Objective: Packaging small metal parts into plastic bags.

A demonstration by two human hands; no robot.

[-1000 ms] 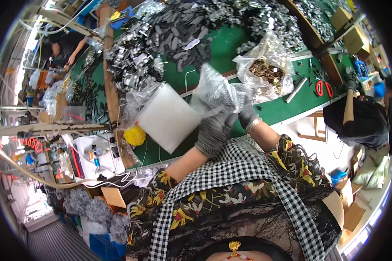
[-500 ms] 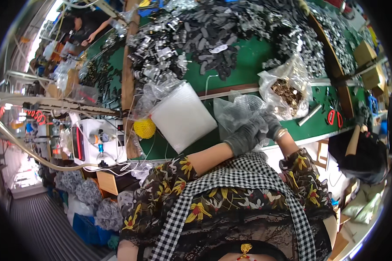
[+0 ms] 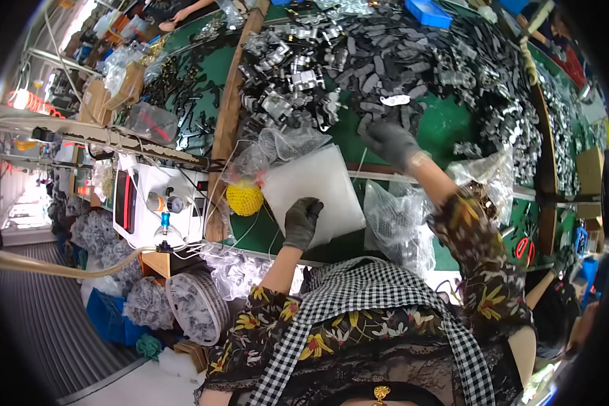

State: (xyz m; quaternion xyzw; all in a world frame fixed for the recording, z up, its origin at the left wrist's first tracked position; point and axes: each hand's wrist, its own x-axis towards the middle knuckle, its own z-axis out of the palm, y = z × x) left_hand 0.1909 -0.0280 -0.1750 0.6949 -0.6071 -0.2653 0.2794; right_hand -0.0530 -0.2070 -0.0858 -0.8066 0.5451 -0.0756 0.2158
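Observation:
My left hand (image 3: 303,222), in a dark grey glove, rests on a stack of white sheets (image 3: 328,186). Its fingers are curled; whatever is under them, if anything, is hidden. My right hand (image 3: 391,145), gloved alike, is stretched forward beyond the stack, at the near edge of a heap of dark grey flat pieces (image 3: 386,64). Motion blurs its fingers, so their grip is unclear. Between my forearms, a clear bubble-wrap bag (image 3: 400,227) lies at the bench's near edge, right of the stack.
Silvery metal parts (image 3: 304,78) are heaped at the far left. A yellow knobbly ball (image 3: 244,198) sits left of the stack. Under my right forearm is a clear bag (image 3: 497,183) with brown pieces. Red-handled scissors (image 3: 524,250) lie right. A wooden divider (image 3: 233,111) borders the bench.
Both hands have let go of the bubble-wrap bag, which lies near the edge now. My left hand has moved left onto the white stack; my right hand has reached forward to the dark pieces.

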